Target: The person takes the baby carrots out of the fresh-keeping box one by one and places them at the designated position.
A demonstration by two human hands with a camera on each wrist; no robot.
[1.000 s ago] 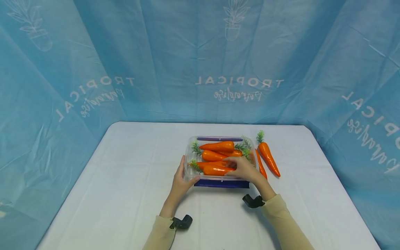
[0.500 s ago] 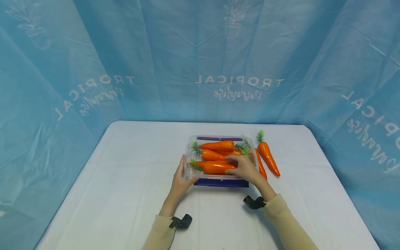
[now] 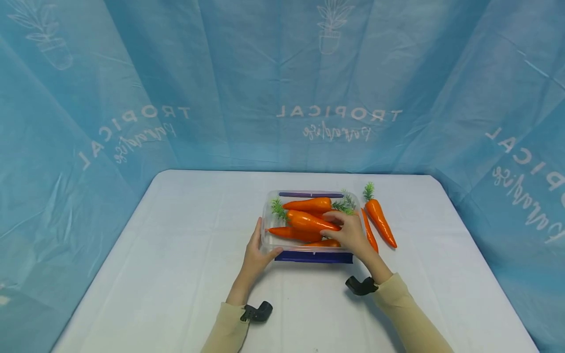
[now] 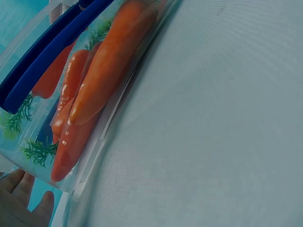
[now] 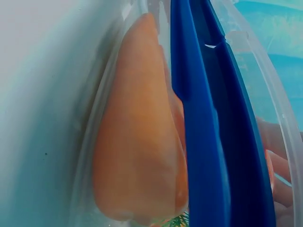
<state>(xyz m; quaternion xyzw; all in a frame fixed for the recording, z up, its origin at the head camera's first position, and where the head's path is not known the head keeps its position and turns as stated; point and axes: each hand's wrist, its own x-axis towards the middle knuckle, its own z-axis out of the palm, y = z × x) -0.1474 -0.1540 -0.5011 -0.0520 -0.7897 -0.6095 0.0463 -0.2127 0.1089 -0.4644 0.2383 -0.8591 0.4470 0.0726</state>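
Note:
A clear plastic box with blue locking flaps holds several orange carrots with green tops. My right hand reaches over its right side and pinches the narrow end of a carrot, whose leafy top points left. Below that carrot lie another carrot and, against the front wall, a partly hidden one. My left hand touches the box's left side near the front corner, fingers extended and thumb at the front. The left wrist view shows the left hand's fingers beside that corner.
Two carrots lie on the white table right of the box: a whole one with its green top, and another close to the box wall, partly hidden. A blue printed curtain surrounds the table's back and sides.
My right hand has moved slightly back with the carrot, which has shifted from the front of the box toward its middle. A carrot along the front wall now shows. The left hand stays put.

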